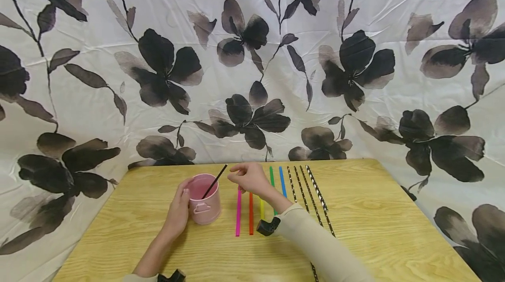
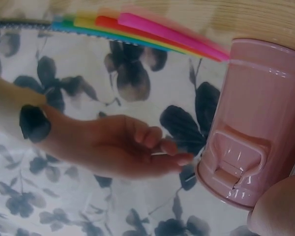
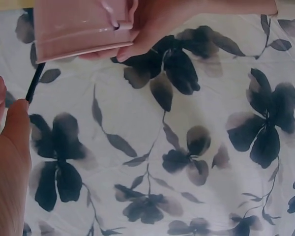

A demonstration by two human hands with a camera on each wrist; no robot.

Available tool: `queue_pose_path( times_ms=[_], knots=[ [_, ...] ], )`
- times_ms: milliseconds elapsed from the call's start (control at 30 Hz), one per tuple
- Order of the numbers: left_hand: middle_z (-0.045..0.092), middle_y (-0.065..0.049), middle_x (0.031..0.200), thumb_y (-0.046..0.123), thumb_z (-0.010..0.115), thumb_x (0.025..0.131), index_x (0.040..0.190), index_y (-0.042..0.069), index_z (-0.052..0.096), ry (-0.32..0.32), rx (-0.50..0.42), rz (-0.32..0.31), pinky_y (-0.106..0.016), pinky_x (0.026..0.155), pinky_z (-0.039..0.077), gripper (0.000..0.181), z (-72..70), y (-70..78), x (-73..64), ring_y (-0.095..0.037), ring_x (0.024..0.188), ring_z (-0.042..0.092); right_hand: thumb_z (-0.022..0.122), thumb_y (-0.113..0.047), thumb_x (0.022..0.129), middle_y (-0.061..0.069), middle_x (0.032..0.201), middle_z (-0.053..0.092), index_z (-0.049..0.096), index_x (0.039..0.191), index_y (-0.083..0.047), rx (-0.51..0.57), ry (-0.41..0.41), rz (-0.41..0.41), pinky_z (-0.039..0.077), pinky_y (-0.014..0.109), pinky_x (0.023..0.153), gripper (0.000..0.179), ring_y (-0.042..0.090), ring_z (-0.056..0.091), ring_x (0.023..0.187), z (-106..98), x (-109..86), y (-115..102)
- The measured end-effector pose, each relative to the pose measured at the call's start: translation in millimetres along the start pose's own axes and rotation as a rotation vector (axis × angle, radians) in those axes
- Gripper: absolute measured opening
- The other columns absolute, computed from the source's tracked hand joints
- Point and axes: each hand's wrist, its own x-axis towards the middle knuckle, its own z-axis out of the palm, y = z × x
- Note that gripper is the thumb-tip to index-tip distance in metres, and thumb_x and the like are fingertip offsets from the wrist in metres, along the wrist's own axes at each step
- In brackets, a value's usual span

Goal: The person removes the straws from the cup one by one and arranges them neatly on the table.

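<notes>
A pink metal pail [image 1: 205, 209] with a small side handle stands upright on the table toward the left. My left hand [image 1: 179, 209] grips its left side, fingers around the wall. One black straw [image 1: 216, 180] leans inside the pail, its upper end sticking out past the rim to the right. Just right of that end is my right hand [image 1: 251, 177], raised, with loosely bent fingers and nothing visible held in them. In the left wrist view, the right hand [image 2: 123, 147] appears apart from the pail [image 2: 255, 118].
Right of the pail lie straws in a row: magenta [image 1: 238, 216], red [image 1: 250, 216], yellow [image 1: 262, 207], green [image 1: 272, 176] and blue [image 1: 282, 181]. Several black-and-white patterned straws [image 1: 315, 187] follow, partly under my right forearm. A floral cloth [image 1: 252, 76] hangs behind the wooden table [image 1: 375, 220].
</notes>
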Motion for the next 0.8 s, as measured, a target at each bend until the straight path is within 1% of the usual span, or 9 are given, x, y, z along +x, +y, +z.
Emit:
queue_pose_path(
  times_ms=[67,233,333,400,467,567,667,733,800],
  knots=[
    [0.040,-0.008,0.129,0.026,0.024,0.098,0.136,0.016,0.029,-0.001,-0.011,0.001,-0.029,0.090,0.032,0.039,0.3,-0.2,0.3,-0.023,0.116,0.038,0.068,-0.021,0.077,0.004,0.067,0.062,0.065,0.100,-0.010,0.016,-0.007,-0.001,0.049,0.035,0.048,0.026,0.025,0.056,0.048,6.0,2.2,-0.2],
    [0.038,-0.009,0.132,0.024,0.025,0.098,0.135,0.016,0.029,0.013,-0.014,-0.006,-0.044,0.094,0.027,0.038,2.6,0.1,1.2,-0.024,0.119,0.034,0.071,-0.020,0.074,0.004,0.063,0.061,0.066,0.097,-0.008,0.051,0.006,0.003,0.048,0.035,0.046,0.027,0.022,0.056,0.045,18.2,5.5,-0.2],
    [0.038,-0.009,0.132,0.025,0.025,0.098,0.135,0.017,0.029,0.018,-0.019,-0.003,-0.047,0.094,0.025,0.038,4.4,-0.1,0.7,-0.024,0.120,0.033,0.072,-0.021,0.073,0.004,0.060,0.061,0.068,0.090,-0.010,0.060,0.026,0.017,0.048,0.035,0.044,0.020,0.020,0.054,0.042,24.6,6.8,0.8],
    [0.038,-0.009,0.131,0.028,0.024,0.098,0.135,0.018,0.029,0.018,-0.015,-0.005,-0.047,0.094,0.026,0.039,4.9,-0.2,-0.1,-0.024,0.119,0.034,0.072,-0.020,0.073,0.004,0.058,0.060,0.068,0.085,-0.012,0.076,0.033,0.021,0.047,0.033,0.043,0.015,0.018,0.053,0.040,29.0,7.7,1.4],
    [0.039,-0.008,0.130,0.030,0.023,0.098,0.136,0.019,0.028,0.020,-0.006,-0.005,-0.047,0.093,0.026,0.039,4.8,-0.6,-1.3,-0.024,0.118,0.035,0.071,-0.020,0.074,0.003,0.057,0.060,0.069,0.081,-0.013,0.092,0.041,0.021,0.046,0.030,0.042,0.010,0.016,0.051,0.039,33.0,8.7,2.1],
    [0.039,-0.008,0.130,0.032,0.022,0.098,0.136,0.021,0.027,0.019,0.009,-0.001,-0.048,0.093,0.027,0.040,4.3,-0.6,-2.4,-0.023,0.118,0.035,0.070,-0.017,0.076,0.004,0.057,0.060,0.069,0.079,-0.011,0.111,0.058,0.008,0.046,0.030,0.041,0.007,0.017,0.051,0.040,37.9,9.9,2.3],
    [0.038,-0.007,0.131,0.032,0.023,0.098,0.136,0.021,0.028,0.023,0.015,-0.001,-0.048,0.093,0.027,0.040,3.6,-0.8,-2.5,-0.024,0.119,0.035,0.069,-0.018,0.077,0.003,0.063,0.062,0.070,0.079,-0.011,0.113,0.073,0.005,0.047,0.030,0.043,0.007,0.019,0.054,0.045,39.6,10.2,1.3],
    [0.038,-0.006,0.131,0.033,0.023,0.098,0.135,0.021,0.028,0.027,0.023,-0.006,-0.048,0.094,0.027,0.040,3.1,-0.9,-2.1,-0.024,0.119,0.034,0.068,-0.020,0.078,0.002,0.068,0.063,0.070,0.080,-0.012,0.123,0.081,0.008,0.048,0.031,0.045,0.008,0.020,0.058,0.051,37.5,9.3,-2.5],
    [0.038,-0.006,0.131,0.033,0.024,0.098,0.135,0.020,0.029,0.031,0.023,-0.012,-0.048,0.094,0.026,0.040,2.4,-0.6,-1.6,-0.024,0.120,0.034,0.067,-0.020,0.079,0.003,0.075,0.064,0.069,0.083,-0.012,0.155,0.087,-0.002,0.049,0.031,0.048,0.010,0.022,0.061,0.061,31.8,8.1,-8.7]
  ],
)
